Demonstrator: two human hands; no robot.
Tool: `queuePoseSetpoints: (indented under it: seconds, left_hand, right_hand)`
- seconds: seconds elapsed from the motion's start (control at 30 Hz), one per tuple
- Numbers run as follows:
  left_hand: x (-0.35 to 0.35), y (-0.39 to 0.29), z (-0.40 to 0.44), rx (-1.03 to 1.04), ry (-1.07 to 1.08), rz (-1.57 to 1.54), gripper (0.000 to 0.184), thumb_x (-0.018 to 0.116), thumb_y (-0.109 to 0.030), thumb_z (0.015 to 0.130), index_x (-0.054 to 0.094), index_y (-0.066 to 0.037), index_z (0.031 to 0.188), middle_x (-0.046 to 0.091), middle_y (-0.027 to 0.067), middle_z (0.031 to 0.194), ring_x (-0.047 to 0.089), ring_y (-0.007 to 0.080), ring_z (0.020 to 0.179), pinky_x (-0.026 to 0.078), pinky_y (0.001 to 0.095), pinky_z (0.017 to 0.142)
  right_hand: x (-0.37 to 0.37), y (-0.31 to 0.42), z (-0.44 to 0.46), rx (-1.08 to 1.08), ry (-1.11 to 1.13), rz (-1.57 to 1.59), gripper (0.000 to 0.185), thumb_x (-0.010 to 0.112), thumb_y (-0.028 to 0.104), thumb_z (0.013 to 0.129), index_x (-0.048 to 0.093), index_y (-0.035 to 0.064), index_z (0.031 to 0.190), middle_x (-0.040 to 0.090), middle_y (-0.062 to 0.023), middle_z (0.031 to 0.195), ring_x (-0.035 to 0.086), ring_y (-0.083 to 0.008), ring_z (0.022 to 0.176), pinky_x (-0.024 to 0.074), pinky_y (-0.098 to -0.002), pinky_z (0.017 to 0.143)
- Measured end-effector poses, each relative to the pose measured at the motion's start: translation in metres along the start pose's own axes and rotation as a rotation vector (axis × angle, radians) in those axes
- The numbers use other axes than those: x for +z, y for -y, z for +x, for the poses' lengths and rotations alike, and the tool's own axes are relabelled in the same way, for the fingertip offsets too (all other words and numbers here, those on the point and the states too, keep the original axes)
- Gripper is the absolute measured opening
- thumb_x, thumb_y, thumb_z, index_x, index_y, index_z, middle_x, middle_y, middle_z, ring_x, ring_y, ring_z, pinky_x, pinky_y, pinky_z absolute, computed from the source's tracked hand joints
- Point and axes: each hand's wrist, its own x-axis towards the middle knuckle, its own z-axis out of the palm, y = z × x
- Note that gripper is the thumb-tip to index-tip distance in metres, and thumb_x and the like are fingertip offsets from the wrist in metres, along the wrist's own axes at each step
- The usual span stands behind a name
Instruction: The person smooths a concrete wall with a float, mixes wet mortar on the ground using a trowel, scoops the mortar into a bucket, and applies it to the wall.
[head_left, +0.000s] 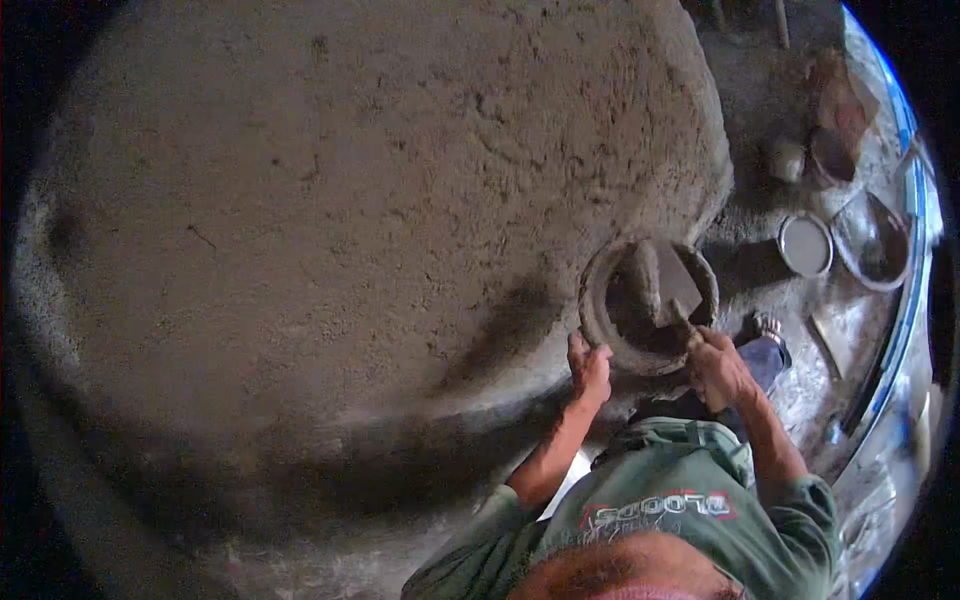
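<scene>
My right hand [718, 368] is closed around the handle of a trowel [676, 288], whose flat blade lies inside a round basin [590, 318]. Beside the blade is an elongated, mud-coated lump [647, 275]; I cannot tell what it is. Dark wet mud [628, 318] shows in the lower part of the basin. At the basin's near left rim, my left hand [590, 370] grips the edge, thumb and fingers partly showing. The basin stands against the edge of a large, rough, mud-plastered surface [380, 210].
To the right, a bucket [805, 246] holds greyish liquid, with a dark, wide container [875, 245] beside it. Farther back lie a small pale pot [786, 160] and a dark vessel [832, 157]. A flat strip [830, 345] lies on the floor, and a blue-edged border curves along the far right.
</scene>
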Motion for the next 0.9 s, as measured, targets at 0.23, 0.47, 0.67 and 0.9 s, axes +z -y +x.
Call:
queuePoseSetpoints:
  seconds: [0.23, 0.47, 0.67, 0.9]
  left_hand:
    - [-0.122, 0.054, -0.045, -0.284, -0.171, 0.122, 0.046, 0.061, -0.021, 0.067, 0.039, -0.01, 0.106, 0.049, 0.007, 0.096, 0.05, 0.0193, 0.079, 0.046, 0.0365, 0.056]
    - [-0.225, 0.149, -0.069, -0.469, -0.238, -0.021, 0.038, 0.062, -0.019, 0.069, 0.047, -0.009, 0.103, 0.052, 0.0064, 0.094, 0.051, 0.0205, 0.078, 0.046, 0.0353, 0.068]
    - [-0.217, 0.188, -0.068, -0.249, -0.127, -0.156, 0.03, 0.055, -0.013, 0.069, 0.05, -0.006, 0.097, 0.053, 0.0076, 0.094, 0.053, 0.0254, 0.079, 0.046, 0.0382, 0.062]
    - [-0.258, 0.273, -0.042, -0.339, -0.134, -0.455, 0.062, 0.058, -0.009, 0.066, 0.027, -0.01, 0.119, 0.037, 0.0131, 0.118, 0.043, 0.0298, 0.1, 0.04, 0.0518, 0.079]
  right_hand:
    - [0.092, -0.023, -0.004, -0.175, 0.113, 0.67, 0.03, 0.05, 0.027, 0.079, 0.044, 0.0041, 0.097, 0.043, -0.0062, 0.063, 0.04, -0.013, 0.039, 0.0367, -0.0273, 0.032]
    - [0.061, 0.003, 0.024, -0.499, -0.102, 0.699, 0.043, 0.05, 0.029, 0.078, 0.044, -0.0025, 0.106, 0.044, -0.0045, 0.061, 0.036, -0.0096, 0.034, 0.0303, -0.0221, 0.026]
    - [-0.001, 0.038, -0.015, -1.447, -0.561, 0.339, 0.029, 0.045, 0.023, 0.084, 0.049, -0.0043, 0.094, 0.05, -0.0135, 0.072, 0.043, -0.0132, 0.046, 0.036, -0.0243, 0.033]
    - [0.067, 0.078, -0.015, -1.808, -1.68, 0.013, 0.03, 0.047, 0.023, 0.084, 0.05, -0.0049, 0.092, 0.055, -0.0155, 0.075, 0.052, -0.0198, 0.055, 0.0441, -0.0324, 0.045]
